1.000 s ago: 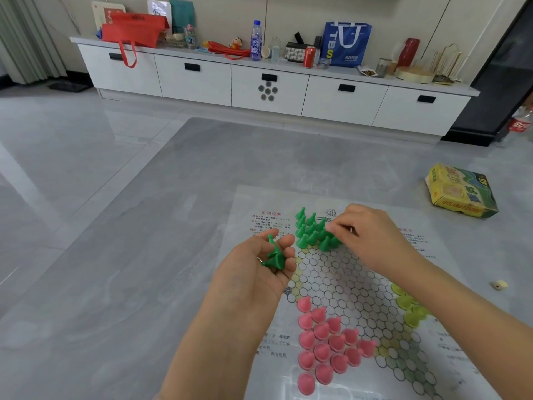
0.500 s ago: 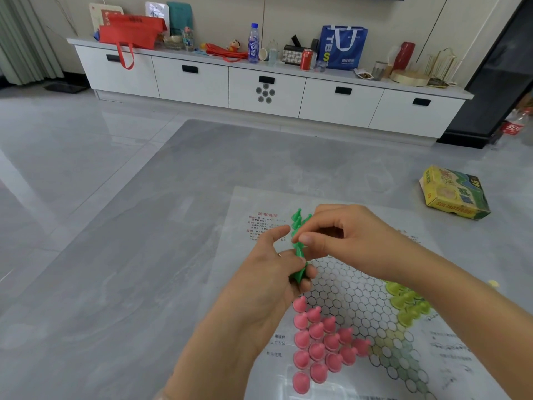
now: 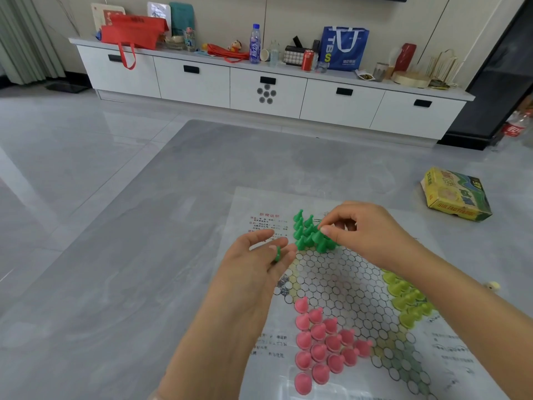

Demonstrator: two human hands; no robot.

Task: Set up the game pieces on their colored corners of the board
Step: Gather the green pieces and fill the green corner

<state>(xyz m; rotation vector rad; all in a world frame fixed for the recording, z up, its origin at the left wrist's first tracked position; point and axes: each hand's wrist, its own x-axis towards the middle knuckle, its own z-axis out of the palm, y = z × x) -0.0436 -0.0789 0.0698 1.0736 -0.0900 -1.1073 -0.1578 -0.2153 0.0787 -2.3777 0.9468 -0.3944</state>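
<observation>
A paper game board (image 3: 340, 281) with a hexagon grid lies on the grey floor mat. Several green pieces (image 3: 305, 232) stand in its far corner. My right hand (image 3: 366, 229) pinches one green piece (image 3: 322, 243) at the near edge of that cluster. My left hand (image 3: 256, 264), just left of the cluster, cups one green piece (image 3: 277, 253) in its curled fingers. Several pink pieces (image 3: 323, 345) fill the near corner, and several yellow-green pieces (image 3: 406, 301) stand on the right corner, partly hidden by my right forearm.
A yellow game box (image 3: 455, 194) lies on the floor to the right of the board. A small pale object (image 3: 493, 285) sits on the floor near my right arm. A long white cabinet (image 3: 268, 88) with bags and bottles runs along the far wall.
My right hand took a green piece from my left hand and carried it out to the green cluster. My left hand now shows only one green piece.
</observation>
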